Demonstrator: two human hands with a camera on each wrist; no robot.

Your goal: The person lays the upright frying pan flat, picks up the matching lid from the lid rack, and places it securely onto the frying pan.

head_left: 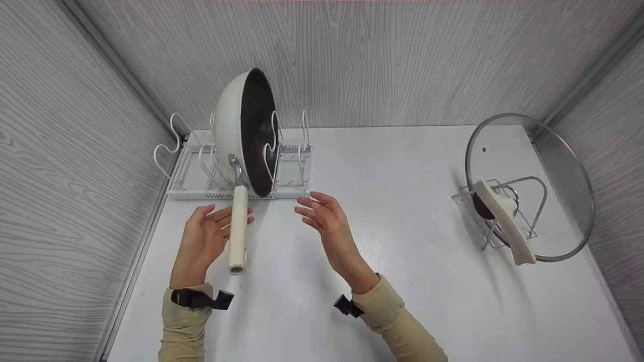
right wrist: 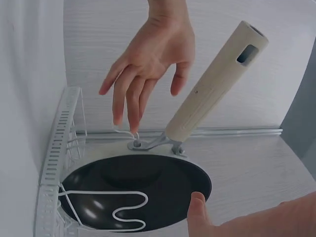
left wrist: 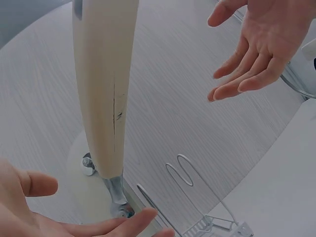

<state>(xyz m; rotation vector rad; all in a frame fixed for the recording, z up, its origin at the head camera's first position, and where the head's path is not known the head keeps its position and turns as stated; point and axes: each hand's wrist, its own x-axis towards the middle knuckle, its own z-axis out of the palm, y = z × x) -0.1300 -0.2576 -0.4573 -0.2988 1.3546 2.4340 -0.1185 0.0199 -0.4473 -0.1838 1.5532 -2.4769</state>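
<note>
A white frying pan (head_left: 229, 120) with a dark inside stands on edge in a white wire rack (head_left: 186, 193), its cream handle (head_left: 238, 231) pointing toward me. My left hand (head_left: 204, 239) is beside and partly behind that handle, fingers loosely extended; in the left wrist view the handle appears apart from the palm. To the right of the handle, my right hand (head_left: 329, 229) hangs near the rack's front right corner, fingers relaxed and holding nothing. The right wrist view shows the pan's dark inside (right wrist: 163, 182) between wavy wire dividers (right wrist: 131, 210).
At the right, a glass lid (head_left: 558, 201) with a cream handle (head_left: 505, 221) leans in a small grey wire stand (head_left: 538, 206). Wood-grain panels (head_left: 352, 60) enclose the white table (head_left: 392, 201) at the back and sides.
</note>
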